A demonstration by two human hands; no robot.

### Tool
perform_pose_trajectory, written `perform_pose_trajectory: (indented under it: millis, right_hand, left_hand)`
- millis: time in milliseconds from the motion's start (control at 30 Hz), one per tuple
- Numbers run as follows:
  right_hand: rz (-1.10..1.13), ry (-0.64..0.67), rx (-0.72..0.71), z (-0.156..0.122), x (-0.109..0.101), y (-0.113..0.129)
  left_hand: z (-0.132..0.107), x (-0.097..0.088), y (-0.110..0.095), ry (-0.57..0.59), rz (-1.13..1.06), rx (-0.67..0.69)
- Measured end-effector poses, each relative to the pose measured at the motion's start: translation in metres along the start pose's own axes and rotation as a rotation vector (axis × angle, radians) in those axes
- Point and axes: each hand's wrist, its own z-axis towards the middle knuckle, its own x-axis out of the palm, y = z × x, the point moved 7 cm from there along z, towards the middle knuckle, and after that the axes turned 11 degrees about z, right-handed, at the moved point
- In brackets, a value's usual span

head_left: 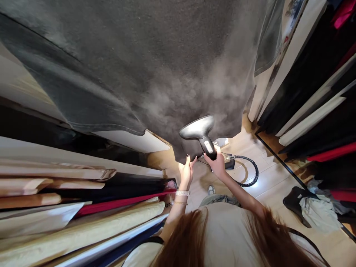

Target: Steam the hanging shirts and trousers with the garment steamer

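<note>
Long hair [182, 241], steamer [198, 128], dark garment [116, 55], plank floor [274, 159], clothes [308, 111] either side

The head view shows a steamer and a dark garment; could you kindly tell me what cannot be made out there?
In the head view:
Dark garment: upper part cut off by the top edge.
Steamer: front face turned away, hidden by its own body.
Hose: partly hidden behind the right forearm.

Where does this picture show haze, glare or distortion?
Head view: pale steam veils the dark grey cloth garment; white glare sits on the light wood-plank floor by the black ribbed hose; cream and red hanging fabrics at left look stretched.
</note>
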Motion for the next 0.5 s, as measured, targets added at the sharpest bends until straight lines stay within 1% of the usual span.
perform_pose_trajectory:
  millis: [133,300,500]
  right_hand:
    - [-0.047,0.037,0.024,-0.006,0.002,-0.01]
    - [-0.099,0.061,0.058,-0.011,0.005,-0.029]
    - [-0.124,0.09,0.055,-0.015,0.012,-0.041]
  left_hand:
    - [-0.003,-0.004,-0.005,-0.003,0.066,0.006]
    - [0.002,-0.017,-0.005,-0.058,-0.011,-0.039]
    - [0.014,-0.035,-0.01,-0.052,-0.038,0.004]
